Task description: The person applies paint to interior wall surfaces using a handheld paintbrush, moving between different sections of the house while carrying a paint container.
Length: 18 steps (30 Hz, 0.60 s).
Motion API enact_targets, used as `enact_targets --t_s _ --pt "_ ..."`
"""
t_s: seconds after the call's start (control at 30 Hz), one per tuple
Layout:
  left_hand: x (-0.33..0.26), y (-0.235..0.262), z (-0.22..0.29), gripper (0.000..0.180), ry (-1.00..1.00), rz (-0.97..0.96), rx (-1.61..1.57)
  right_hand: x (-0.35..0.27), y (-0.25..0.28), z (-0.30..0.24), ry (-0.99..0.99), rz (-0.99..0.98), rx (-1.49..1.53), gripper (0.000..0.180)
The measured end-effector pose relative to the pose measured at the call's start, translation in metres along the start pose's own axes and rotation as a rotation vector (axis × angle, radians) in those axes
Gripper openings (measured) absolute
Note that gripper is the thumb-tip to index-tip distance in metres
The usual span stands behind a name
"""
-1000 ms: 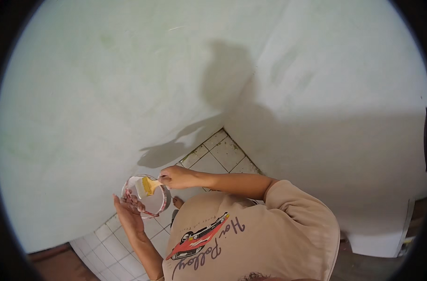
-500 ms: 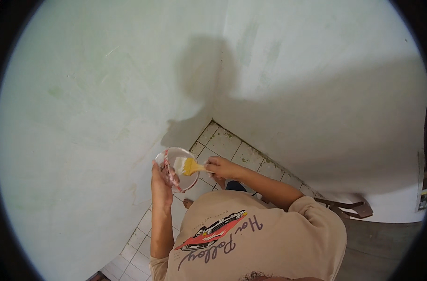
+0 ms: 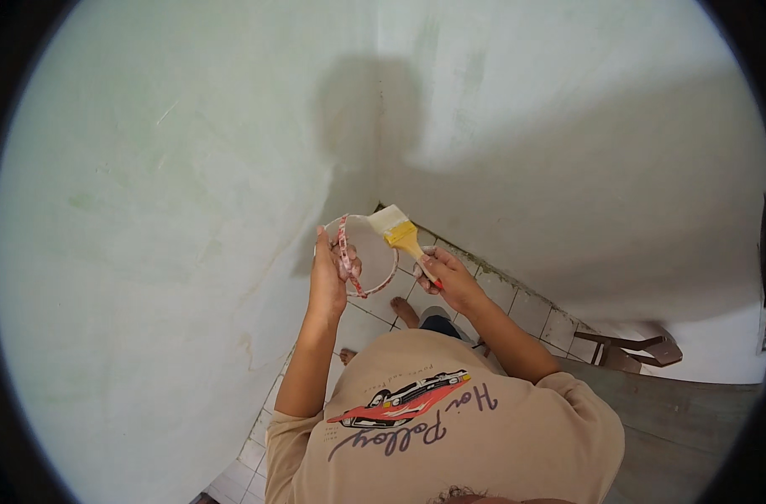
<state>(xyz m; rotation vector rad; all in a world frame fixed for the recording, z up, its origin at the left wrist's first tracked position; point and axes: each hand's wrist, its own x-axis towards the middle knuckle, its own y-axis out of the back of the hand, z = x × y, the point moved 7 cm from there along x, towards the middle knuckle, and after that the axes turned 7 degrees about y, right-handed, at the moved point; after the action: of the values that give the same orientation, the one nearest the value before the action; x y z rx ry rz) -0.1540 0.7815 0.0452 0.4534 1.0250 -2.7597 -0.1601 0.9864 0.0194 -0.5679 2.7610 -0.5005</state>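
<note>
The left hand [image 3: 327, 281] holds a small round bucket [image 3: 396, 266] up in front of the person, its thumb by the outer wall and its other fingers curled inside. A strip [image 3: 344, 244] smeared red and white runs across the bucket beside those fingers.

To the right, the right hand [image 3: 452, 281] pinches the handle of a wide paintbrush [image 3: 402, 238] between bent fingers. The handle is yellow with a red end; the pale bristles point up and left, overlapping the bucket's rim from where I stand, so I can't tell whether they touch it.

The tan shirt [image 3: 517, 445] has a red car print [image 3: 400, 401], large dark cursive lettering [image 3: 482, 401] and smaller lines of print around the car. Past the hands, pale walls [image 3: 568, 185] meet in a corner above floor tiles [image 3: 530, 315].
</note>
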Motion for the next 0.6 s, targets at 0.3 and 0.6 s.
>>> enact_targets --t_s 0.3,0.6 --pt "0.023 -0.016 0.002 0.047 0.054 0.168 0.055 0.11 0.082 -0.116 0.159 0.198 0.014 0.026" --pt "0.038 0.005 -0.015 0.045 0.086 0.45 0.031 0.262 0.204 -0.169 0.103 0.381 0.114 0.025"
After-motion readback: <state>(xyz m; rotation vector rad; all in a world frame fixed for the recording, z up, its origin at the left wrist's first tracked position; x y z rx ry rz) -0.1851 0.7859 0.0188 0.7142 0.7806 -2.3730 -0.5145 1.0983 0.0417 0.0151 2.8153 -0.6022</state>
